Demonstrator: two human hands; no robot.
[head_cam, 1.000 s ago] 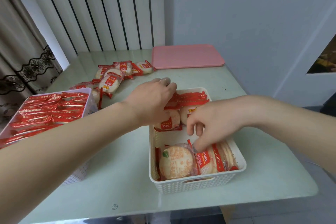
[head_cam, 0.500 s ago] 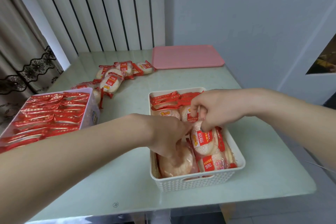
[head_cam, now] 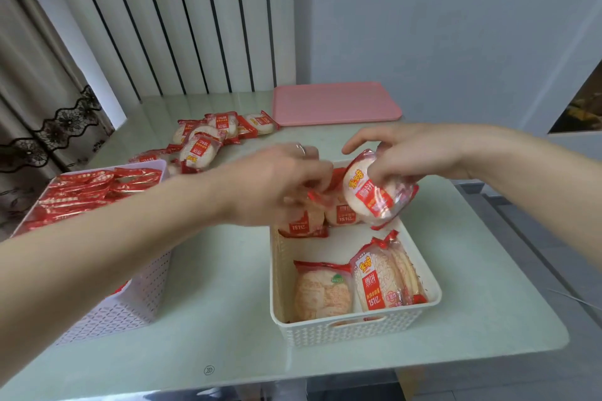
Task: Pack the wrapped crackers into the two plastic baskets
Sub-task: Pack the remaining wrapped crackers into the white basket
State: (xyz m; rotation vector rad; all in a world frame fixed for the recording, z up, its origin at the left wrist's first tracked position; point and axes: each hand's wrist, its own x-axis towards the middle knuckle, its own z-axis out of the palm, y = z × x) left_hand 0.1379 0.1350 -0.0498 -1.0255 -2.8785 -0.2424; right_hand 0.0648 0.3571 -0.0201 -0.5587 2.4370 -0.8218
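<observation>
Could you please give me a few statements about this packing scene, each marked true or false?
1. The right hand holds a wrapped cracker above the white basket. True.
2. The pink board lies inside the white basket. False: it lies on the table, at the far edge.
3. Loose crackers lie on the table beyond the baskets. True.
4. The lilac basket holds no crackers. False: red-wrapped packs fill it.
5. The left hand rests on the pink board. False: it reaches over the white basket's far end.

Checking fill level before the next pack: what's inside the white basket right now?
In the white basket: two wrapped packs at the near end, bare floor mid-basket, more packs at the far end. The left hand and right hand, holding a pack, cover the far end.
</observation>
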